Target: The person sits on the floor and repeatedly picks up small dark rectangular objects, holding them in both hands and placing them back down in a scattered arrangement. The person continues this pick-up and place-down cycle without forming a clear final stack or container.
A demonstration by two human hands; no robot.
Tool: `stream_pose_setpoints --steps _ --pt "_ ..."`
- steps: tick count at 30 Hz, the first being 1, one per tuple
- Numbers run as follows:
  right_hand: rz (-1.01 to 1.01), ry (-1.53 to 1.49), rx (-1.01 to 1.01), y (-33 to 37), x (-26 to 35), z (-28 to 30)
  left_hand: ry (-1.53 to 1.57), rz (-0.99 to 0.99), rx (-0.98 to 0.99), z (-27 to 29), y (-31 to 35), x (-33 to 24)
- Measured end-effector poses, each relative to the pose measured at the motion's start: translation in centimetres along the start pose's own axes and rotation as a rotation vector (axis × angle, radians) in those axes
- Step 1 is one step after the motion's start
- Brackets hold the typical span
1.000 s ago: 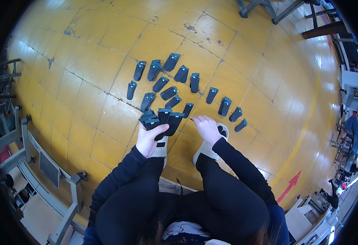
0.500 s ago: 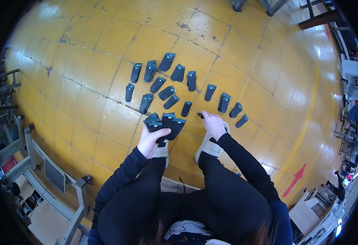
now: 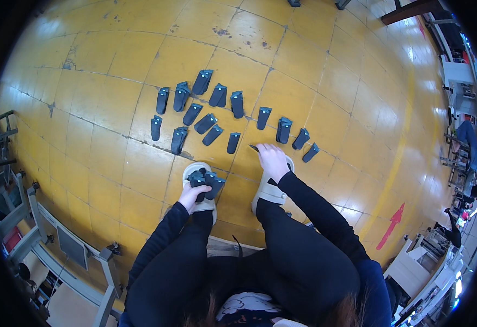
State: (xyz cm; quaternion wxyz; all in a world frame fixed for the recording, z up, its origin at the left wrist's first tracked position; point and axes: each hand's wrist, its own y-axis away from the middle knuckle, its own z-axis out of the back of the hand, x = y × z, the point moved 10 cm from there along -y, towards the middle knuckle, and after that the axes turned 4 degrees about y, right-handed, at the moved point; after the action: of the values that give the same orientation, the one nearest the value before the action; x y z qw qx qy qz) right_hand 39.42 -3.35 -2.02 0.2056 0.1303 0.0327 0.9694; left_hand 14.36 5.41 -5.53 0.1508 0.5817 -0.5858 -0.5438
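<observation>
My left hand (image 3: 191,197) is closed around a bunch of dark flat pieces (image 3: 212,185) with teal ends, held above my left shoe. My right hand (image 3: 273,161) hangs over the toe of my right shoe, its fingers pinched on one dark flat piece (image 3: 254,147); most of that piece is hidden under the hand. Beyond my hands, small stacks of like pieces lie spread on the floor, with small pale labels near their teal ends. Nearest to my right hand are a dark stack (image 3: 233,143) and another stack (image 3: 301,138) farther right.
Yellow tiles (image 3: 140,169) with dark scuffs make up the floor. My light shoes (image 3: 271,192) stand apart on it. A grey metal frame (image 3: 108,267) is at the lower left. A red arrow (image 3: 392,223) marks the floor at right, with work tables (image 3: 413,264) beyond.
My left hand has lowered the bunch toward my left shoe, and less of it shows. My right hand keeps its pinch near the right shoe. The whole view has shifted a little.
</observation>
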Motion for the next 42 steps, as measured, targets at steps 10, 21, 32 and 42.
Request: stream_pose_setpoints --steps 10,21,32,42 --pt "-0.173 -0.245 0.081 0.6 -2.3 -0.1 -0.043 0.061 -0.021 1.9 -1.3 0.4" --pt "-0.131 -0.246 0.103 1.9 -3.0 -1.9 -0.062 0.055 -0.017 1.6 -1.6 0.7" --pt "-0.144 -0.296 0.154 1.8 -3.1 -1.7 -0.04 0.064 -0.003 1.5 -1.6 0.7" --pt "-0.108 -0.347 -0.025 1.7 -2.5 0.3 -0.08 0.033 -0.017 1.9 -1.8 1.1"
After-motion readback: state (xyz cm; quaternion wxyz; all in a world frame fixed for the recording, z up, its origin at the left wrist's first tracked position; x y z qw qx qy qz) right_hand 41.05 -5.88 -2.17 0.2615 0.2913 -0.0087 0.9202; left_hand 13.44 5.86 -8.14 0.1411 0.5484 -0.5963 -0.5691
